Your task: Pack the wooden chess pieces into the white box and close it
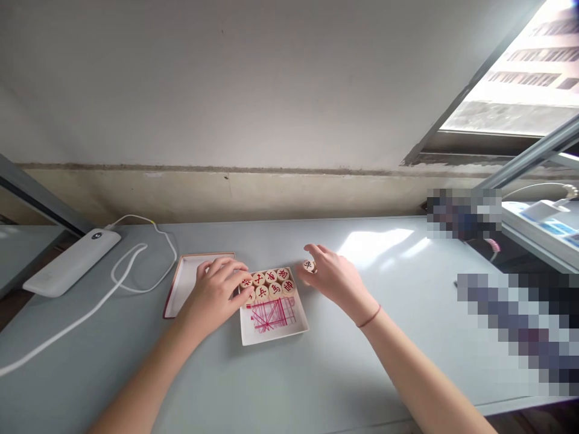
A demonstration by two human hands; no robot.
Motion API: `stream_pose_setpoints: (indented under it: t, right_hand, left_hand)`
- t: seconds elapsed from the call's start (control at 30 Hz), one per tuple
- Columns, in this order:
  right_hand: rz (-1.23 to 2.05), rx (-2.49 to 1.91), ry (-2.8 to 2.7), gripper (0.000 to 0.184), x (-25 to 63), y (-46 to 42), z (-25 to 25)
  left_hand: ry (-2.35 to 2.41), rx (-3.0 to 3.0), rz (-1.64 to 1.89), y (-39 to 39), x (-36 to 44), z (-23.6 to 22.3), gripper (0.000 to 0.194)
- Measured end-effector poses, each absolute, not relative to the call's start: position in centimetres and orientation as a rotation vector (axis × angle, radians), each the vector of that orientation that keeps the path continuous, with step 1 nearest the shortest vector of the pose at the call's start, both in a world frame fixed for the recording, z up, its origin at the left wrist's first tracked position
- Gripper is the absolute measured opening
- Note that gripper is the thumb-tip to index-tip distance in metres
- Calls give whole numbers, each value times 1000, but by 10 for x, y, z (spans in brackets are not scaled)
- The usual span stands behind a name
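Note:
A shallow white box (pixel 274 335) sits on the desk, its upper part filled with two rows of round Chinese chess pieces (pixel 275 290) with red characters. The lower part shows a bare floor with pink-red lines. My left hand (pixel 220 290) rests at the box's left edge, fingers apart, with the thumb and index finger over the leftmost pieces, partly hiding them. Just right of the box, my right hand (pixel 332 276) has its thumb and fingers around a Chinese chess piece (pixel 309 265) with a dark character. What lies under that piece is hidden.
A shallow box lid (pixel 185 280) lies left of the box, partly under my left hand. Farther left are a white power bank (pixel 72 263) and a looped white cable (pixel 97 306). The wall (pixel 271 193) borders the desk's back. Blurred items and a metal frame stand right.

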State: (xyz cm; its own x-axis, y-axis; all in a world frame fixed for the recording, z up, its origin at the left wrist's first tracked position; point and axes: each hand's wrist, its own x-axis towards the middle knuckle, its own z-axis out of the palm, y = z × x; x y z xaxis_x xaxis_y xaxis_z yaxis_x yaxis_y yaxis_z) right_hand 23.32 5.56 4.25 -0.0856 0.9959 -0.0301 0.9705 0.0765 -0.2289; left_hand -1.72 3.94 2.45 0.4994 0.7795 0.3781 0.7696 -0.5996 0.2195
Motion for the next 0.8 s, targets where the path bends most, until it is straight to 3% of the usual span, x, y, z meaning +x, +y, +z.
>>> stream_pose_setpoints:
  t: [0.2, 0.43, 0.5, 0.6, 0.8]
  right_hand:
    - [358, -2254, -2336, 15, 217, 69, 50]
    - [385, -2090, -2277, 25, 218, 63, 52]
    - [514, -1862, -2163, 27, 214, 52, 55]
    - [886, -1508, -1949, 30, 202, 33, 55]
    - [1391, -1187, -1612, 31, 192, 21, 46]
  left_hand:
    - [1369, 2687, 816, 37, -16, 29, 10]
    - [1422, 2669, 922, 33, -12, 34, 9]
    - [1458, 2663, 949, 31, -9, 33, 10]
    - [1382, 2686, 971, 26, -2, 32, 26]
    - [1209, 2679, 993, 20, 7, 37, 15]
